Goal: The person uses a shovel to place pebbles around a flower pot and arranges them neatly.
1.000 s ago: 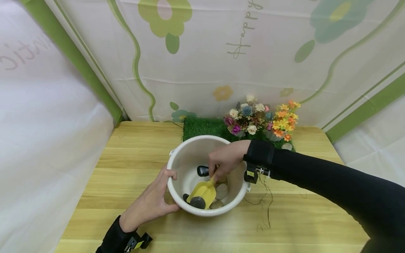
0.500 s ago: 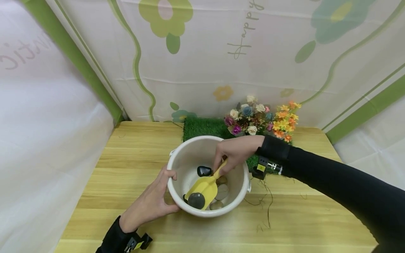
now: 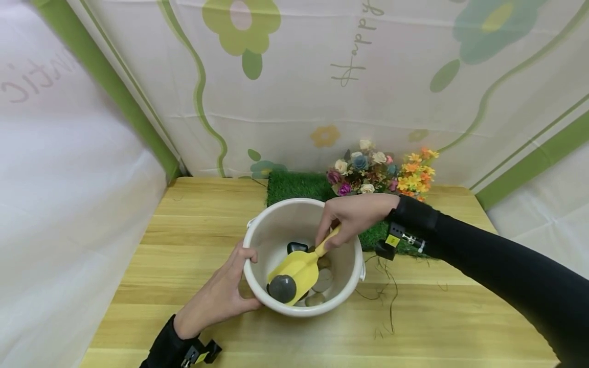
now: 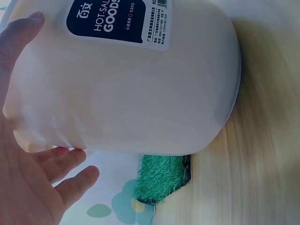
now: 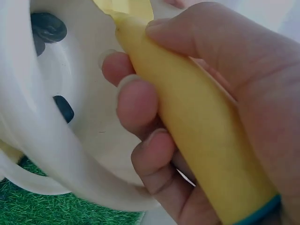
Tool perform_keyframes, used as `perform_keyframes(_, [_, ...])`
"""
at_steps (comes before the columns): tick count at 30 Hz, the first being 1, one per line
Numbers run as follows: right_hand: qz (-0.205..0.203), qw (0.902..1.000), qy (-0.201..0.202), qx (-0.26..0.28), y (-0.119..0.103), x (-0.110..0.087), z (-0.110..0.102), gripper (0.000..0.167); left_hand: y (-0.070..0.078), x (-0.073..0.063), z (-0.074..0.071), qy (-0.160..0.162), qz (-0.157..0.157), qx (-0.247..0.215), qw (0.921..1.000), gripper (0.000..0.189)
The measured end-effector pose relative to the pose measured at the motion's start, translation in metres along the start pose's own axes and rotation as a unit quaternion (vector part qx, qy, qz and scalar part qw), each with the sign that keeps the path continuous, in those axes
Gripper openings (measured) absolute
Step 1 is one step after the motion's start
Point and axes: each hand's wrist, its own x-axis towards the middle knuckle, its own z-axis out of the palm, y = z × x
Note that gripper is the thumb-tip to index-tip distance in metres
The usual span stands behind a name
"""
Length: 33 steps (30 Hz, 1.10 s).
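A white bucket (image 3: 342,294) stands on the table with several stones inside. My left hand (image 3: 221,291) holds its left side, one finger hooked over the rim and the thumb against the outer wall; the left wrist view shows the fingers along the bucket's labelled side. In my right hand (image 3: 352,217) is the handle of a yellow toy shovel (image 3: 301,271), gripped with curled fingers in the right wrist view. On the shovel's blade, inside the bucket, rests a round dark grey stone (image 3: 282,289). A black stone (image 3: 296,247) and pale stones (image 3: 323,280) lie lower in the bucket.
Behind the bucket lies a mat of artificial grass (image 3: 299,186). Mixed artificial flowers (image 3: 361,166) and orange-yellow ones (image 3: 414,174) stand at its back right. Thin dark strands (image 3: 391,296) lie on the wooden table (image 3: 193,230). Patterned cloth (image 3: 285,92) hangs behind.
My right hand has moved up and to the right with the shovel, and the dark grey stone on the blade has shifted slightly up and left. My left hand keeps its hold on the bucket.
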Motion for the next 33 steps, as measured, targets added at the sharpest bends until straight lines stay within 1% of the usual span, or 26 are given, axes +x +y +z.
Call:
perform_keyframes(7, [0.01,0.9996,0.01,0.024,0.0,-0.005,0.001,0.02,-0.001,0.0,0.0,-0.003,0.009,0.001,1.0,0.074])
perform_keyframes(10, [0.001,0.9992,0.016,0.036,0.001,-0.007,0.001,0.02,-0.001,0.0,0.0,-0.004,0.008,0.002,1.0,0.074])
perform_keyframes(13, [-0.008,0.9987,0.03,0.041,0.001,-0.014,0.0,0.02,-0.001,0.0,0.0,-0.005,0.008,0.002,1.0,0.074])
perform_keyframes(15, [-0.009,0.9981,0.044,0.042,0.001,-0.022,-0.001,0.021,-0.001,0.0,0.0,-0.005,0.005,0.001,1.0,0.074])
perform_keyframes(20, [0.007,0.9948,0.083,0.058,0.003,-0.044,-0.002,0.023,0.0,0.0,-0.001,-0.005,0.007,0.01,0.9999,0.074])
perform_keyframes(25, [0.019,0.9906,0.116,0.069,0.007,-0.067,0.004,0.025,0.0,-0.001,-0.001,-0.001,0.005,0.013,0.9999,0.075])
perform_keyframes(27, [0.016,0.9893,0.131,0.061,0.009,-0.078,0.008,0.026,0.0,-0.001,0.0,0.001,0.005,0.013,0.9999,0.075])
perform_keyframes(30, [0.007,0.9867,0.159,0.032,0.011,-0.097,0.012,0.028,0.0,-0.001,0.0,0.002,0.008,0.015,0.9999,0.074])
perform_keyframes(33, [0.016,0.9812,0.192,0.007,0.013,-0.117,0.015,0.032,0.0,0.0,-0.001,-0.001,0.009,0.014,0.9999,0.074])
